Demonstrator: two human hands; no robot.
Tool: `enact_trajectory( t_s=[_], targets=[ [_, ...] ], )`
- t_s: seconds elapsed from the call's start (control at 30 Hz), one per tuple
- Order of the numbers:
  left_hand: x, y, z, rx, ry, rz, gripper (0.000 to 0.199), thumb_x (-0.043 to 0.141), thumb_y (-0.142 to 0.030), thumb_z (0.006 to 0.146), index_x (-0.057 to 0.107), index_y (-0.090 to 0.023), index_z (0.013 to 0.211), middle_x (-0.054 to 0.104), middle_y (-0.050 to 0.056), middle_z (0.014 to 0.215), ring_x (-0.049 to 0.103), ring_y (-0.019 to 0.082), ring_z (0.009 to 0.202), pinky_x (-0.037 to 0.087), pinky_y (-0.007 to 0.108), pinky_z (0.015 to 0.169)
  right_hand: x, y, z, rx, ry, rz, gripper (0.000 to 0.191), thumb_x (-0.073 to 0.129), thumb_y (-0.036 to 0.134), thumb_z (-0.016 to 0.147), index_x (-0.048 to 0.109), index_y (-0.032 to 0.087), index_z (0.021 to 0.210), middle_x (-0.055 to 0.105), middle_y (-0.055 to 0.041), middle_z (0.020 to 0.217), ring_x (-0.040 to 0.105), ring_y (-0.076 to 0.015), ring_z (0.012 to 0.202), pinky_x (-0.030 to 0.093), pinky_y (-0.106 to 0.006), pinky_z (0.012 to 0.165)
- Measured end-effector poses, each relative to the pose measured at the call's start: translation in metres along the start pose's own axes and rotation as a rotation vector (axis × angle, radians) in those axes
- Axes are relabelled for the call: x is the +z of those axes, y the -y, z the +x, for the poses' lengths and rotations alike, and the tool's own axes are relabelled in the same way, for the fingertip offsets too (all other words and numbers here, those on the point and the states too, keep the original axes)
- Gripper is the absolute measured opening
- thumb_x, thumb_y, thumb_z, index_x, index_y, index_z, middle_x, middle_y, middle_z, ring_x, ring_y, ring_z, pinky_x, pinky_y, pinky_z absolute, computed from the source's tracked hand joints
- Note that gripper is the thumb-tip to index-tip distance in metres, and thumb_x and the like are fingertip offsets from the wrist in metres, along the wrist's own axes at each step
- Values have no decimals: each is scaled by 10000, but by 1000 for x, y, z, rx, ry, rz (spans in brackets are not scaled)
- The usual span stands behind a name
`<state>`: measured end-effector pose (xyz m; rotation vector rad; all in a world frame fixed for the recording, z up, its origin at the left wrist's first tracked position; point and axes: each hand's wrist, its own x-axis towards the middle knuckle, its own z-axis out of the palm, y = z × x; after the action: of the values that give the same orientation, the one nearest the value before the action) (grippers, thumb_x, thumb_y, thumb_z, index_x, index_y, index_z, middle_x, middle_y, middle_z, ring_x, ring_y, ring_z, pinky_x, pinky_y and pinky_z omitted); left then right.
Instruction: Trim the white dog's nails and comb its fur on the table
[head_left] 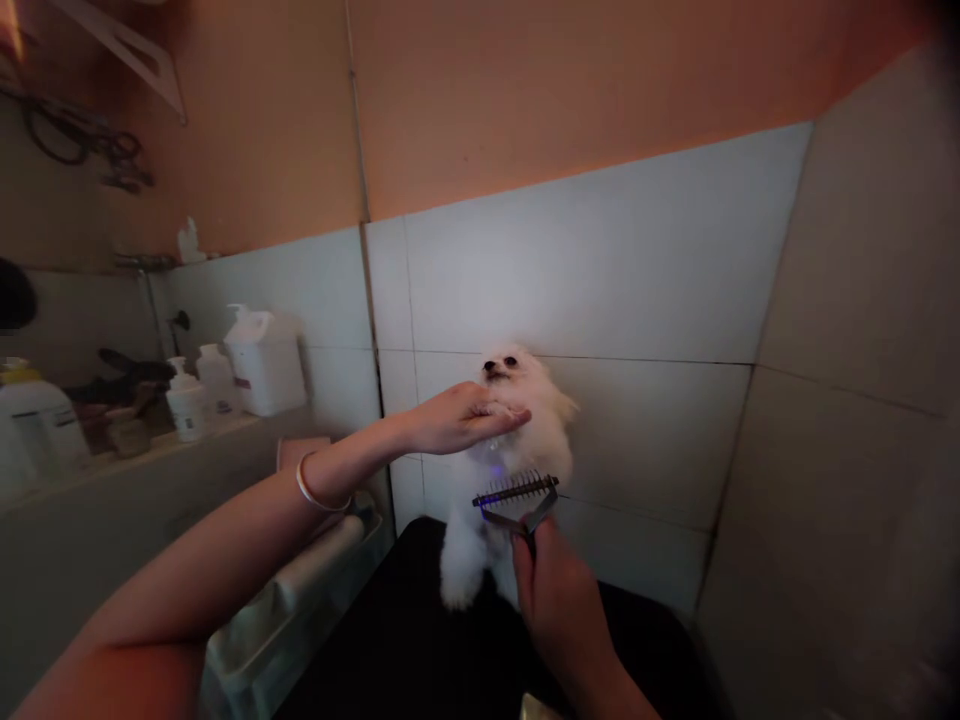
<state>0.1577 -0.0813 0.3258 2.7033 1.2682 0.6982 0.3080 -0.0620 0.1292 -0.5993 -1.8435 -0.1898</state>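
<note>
Left hand (465,420) open and flat across the chest of a small white dog (536,450), unclenched, with a forepaw (499,408) lying over it. Probably a supporting hold, given the dog's upright stance on its hind legs, its back close to the tiled wall (600,260). Right hand (559,610) closed around the handle of a metal dematting rake (517,492), the row of teeth crosswise at the dog's lower chest, at or just off the fur; actual contact hard to confirm. That grip seemingly keeps the teeth below the left hand and well away from the dog's face.

Dog's hind end on a black surface (420,650), in the corner where two tiled walls meet, a spot that appears to limit backing away. A thin bangle (319,490) around the left wrist. Beside the black surface, a white plastic bin (255,650) with pale cloth along its edge. Farther left, a tiled ledge (150,445) carrying a large white pump bottle (266,362) and a smaller pump bottle (185,400), grooming supplies by the look of them, within a short reach of the surface.
</note>
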Motion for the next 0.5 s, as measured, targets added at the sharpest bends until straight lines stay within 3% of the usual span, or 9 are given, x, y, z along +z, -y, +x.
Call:
enact_trajectory(
  t_s=[0.13,0.3,0.4,0.5],
  targets=[
    [-8,2,-6,-8,-115,-29,451,348,-371,919,248,-154,536,270,-36,532,276,49,484,249,210,473,-9,11,-14,-41,-43,54,251,308,276,940,501,135,863,563,-33,606,564,-131,468,421,-219,448],
    [-13,-10,-14,33,-71,-31,438,373,-338,915,218,-161,545,222,-46,520,219,46,462,228,210,454,-12,17,15,-103,-86,77,204,356,277,929,502,134,923,579,-50,665,584,-152,552,466,-243,513],
    [-13,-23,-18,44,-17,15,380,379,-305,913,279,-161,577,240,-52,517,241,48,463,242,197,462,-5,20,35,-86,-45,60,239,348,299,931,511,125,907,593,-64,670,598,-178,550,467,-270,497],
    [-15,-32,-23,105,38,57,336,370,-272,912,298,-163,602,249,-49,539,265,52,481,259,189,485,-2,25,31,-43,5,65,259,330,299,937,519,128,890,606,-62,656,615,-183,535,464,-267,478]
  ],
)
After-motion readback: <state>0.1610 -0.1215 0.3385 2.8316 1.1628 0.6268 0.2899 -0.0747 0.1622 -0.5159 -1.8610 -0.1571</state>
